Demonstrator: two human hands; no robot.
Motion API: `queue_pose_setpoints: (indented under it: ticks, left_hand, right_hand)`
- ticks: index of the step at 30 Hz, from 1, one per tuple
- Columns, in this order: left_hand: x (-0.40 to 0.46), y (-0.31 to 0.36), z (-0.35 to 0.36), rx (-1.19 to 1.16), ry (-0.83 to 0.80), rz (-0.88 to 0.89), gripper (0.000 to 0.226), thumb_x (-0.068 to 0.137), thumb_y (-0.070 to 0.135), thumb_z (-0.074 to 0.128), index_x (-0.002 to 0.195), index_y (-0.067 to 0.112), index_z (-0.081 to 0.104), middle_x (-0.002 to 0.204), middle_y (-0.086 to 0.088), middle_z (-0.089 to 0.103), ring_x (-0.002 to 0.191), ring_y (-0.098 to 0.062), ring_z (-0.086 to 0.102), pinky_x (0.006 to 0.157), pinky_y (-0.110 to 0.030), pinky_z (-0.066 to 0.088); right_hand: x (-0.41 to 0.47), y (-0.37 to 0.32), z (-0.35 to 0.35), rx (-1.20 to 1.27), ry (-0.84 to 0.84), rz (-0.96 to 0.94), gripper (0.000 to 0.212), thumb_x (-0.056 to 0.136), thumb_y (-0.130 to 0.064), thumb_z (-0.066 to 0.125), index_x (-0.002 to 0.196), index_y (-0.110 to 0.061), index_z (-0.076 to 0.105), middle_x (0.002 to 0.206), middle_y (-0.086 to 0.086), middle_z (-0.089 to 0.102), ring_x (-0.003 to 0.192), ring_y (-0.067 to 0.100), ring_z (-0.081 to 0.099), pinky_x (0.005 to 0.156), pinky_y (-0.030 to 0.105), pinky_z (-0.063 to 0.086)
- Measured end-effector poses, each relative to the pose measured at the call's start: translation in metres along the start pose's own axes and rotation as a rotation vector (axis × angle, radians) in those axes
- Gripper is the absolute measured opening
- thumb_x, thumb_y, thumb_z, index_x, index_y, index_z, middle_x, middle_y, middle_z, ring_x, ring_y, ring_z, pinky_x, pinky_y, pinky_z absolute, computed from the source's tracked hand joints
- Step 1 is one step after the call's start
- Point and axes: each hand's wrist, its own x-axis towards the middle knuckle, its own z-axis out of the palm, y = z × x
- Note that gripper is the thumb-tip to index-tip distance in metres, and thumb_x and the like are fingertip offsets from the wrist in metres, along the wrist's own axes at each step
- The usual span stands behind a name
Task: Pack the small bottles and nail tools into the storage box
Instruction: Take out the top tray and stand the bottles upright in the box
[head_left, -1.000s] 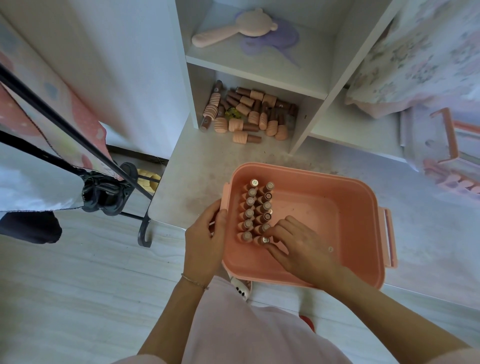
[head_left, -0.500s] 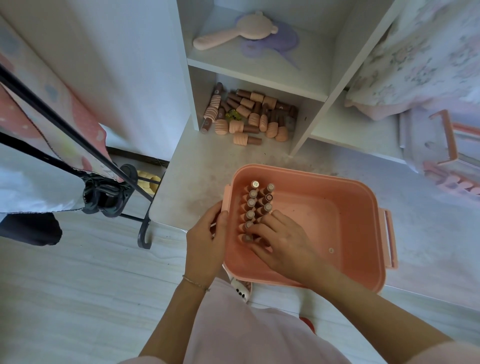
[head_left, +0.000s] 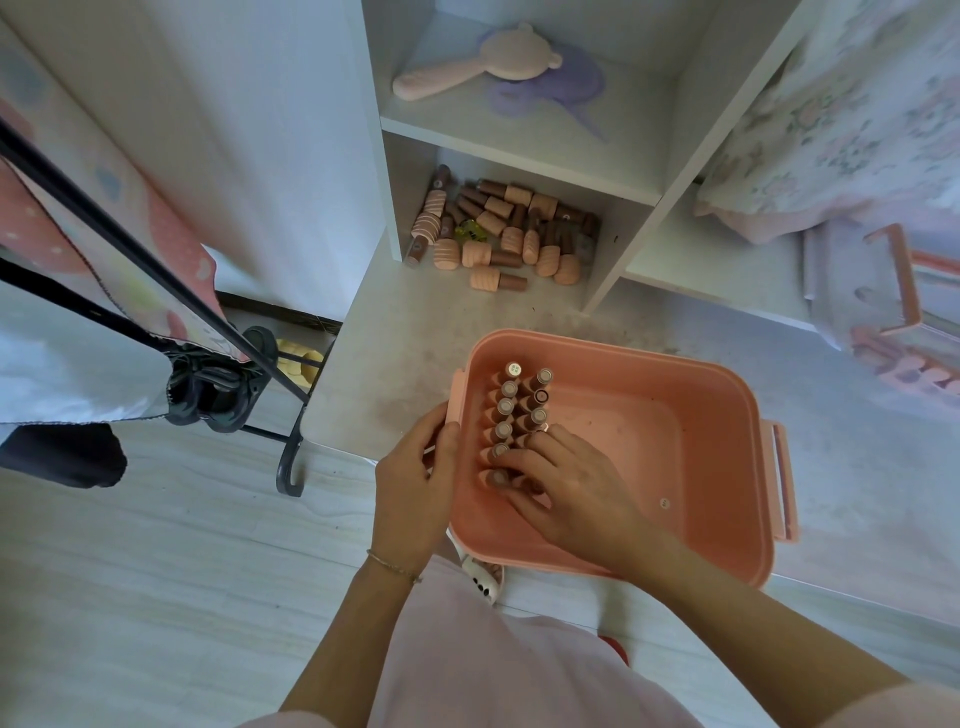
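Observation:
The pink storage box (head_left: 628, 355) sits on a low white ledge in front of me. Along its left wall stand two rows of small bottles (head_left: 511, 397), upright with their caps up. My left hand (head_left: 415, 488) grips the box's left rim at the latch, thumb over the edge. My right hand (head_left: 563, 486) is inside the box, its spread fingers lying on the nearest bottles and hiding some of them. More pink and brown bottles (head_left: 498, 231) lie in a loose pile in the lower shelf compartment beyond the box.
A pink hand mirror or brush (head_left: 467, 70) and a purple one (head_left: 556, 91) lie on the upper shelf. A black clothes-rack bar (head_left: 156, 275) with hanging fabric crosses the left. A clear lid with a pink handle (head_left: 901, 283) lies at right, below floral bedding (head_left: 857, 104).
My right hand slid left inside the box, from beside the near end of the bottle rows to on top of them. The left hand kept its hold on the rim.

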Motion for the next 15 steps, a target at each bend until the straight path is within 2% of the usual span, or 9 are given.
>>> queue_pose_setpoints:
  ticks: [4, 8, 12, 15]
  left_hand:
    - [0.000, -0.001, 0.000, -0.011, -0.007, 0.005, 0.027, 0.092, 0.026, 0.044, 0.112, 0.025, 0.063, 0.097, 0.005, 0.068, 0.086, -0.007, 0.062, 0.074, -0.023, 0.051]
    - [0.000, 0.001, 0.000, -0.006, -0.001, 0.002, 0.025, 0.093, 0.025, 0.045, 0.112, 0.030, 0.062, 0.098, 0.009, 0.068, 0.088, -0.005, 0.062, 0.074, -0.019, 0.051]
    - [0.001, 0.002, -0.001, 0.028, -0.004, 0.030, 0.024, 0.093, 0.025, 0.045, 0.109, 0.034, 0.060, 0.097, 0.010, 0.068, 0.088, -0.006, 0.062, 0.071, -0.016, 0.050]
    - [0.000, 0.003, -0.001, 0.061, -0.006, 0.073, 0.023, 0.094, 0.023, 0.048, 0.111, 0.031, 0.060, 0.100, 0.010, 0.066, 0.094, -0.009, 0.062, 0.077, -0.024, 0.052]
  right_hand:
    - [-0.015, 0.007, -0.011, -0.012, 0.019, 0.046, 0.013, 0.079, -0.020, 0.068, 0.090, -0.013, 0.068, 0.078, -0.001, 0.060, 0.071, 0.015, 0.050, 0.063, 0.022, 0.040]
    - [-0.024, 0.011, -0.017, -0.031, -0.059, 0.070, 0.019, 0.074, -0.018, 0.074, 0.091, -0.012, 0.069, 0.072, -0.001, 0.061, 0.065, 0.019, 0.057, 0.056, 0.025, 0.045]
    - [-0.022, 0.009, -0.017, -0.010, -0.113, 0.079, 0.020, 0.072, -0.014, 0.076, 0.090, -0.011, 0.069, 0.070, -0.002, 0.063, 0.065, 0.019, 0.060, 0.050, 0.023, 0.048]
    - [-0.021, 0.008, -0.016, 0.021, -0.115, 0.081, 0.019, 0.072, -0.014, 0.076, 0.090, -0.011, 0.068, 0.073, -0.001, 0.064, 0.066, 0.019, 0.061, 0.051, 0.024, 0.049]
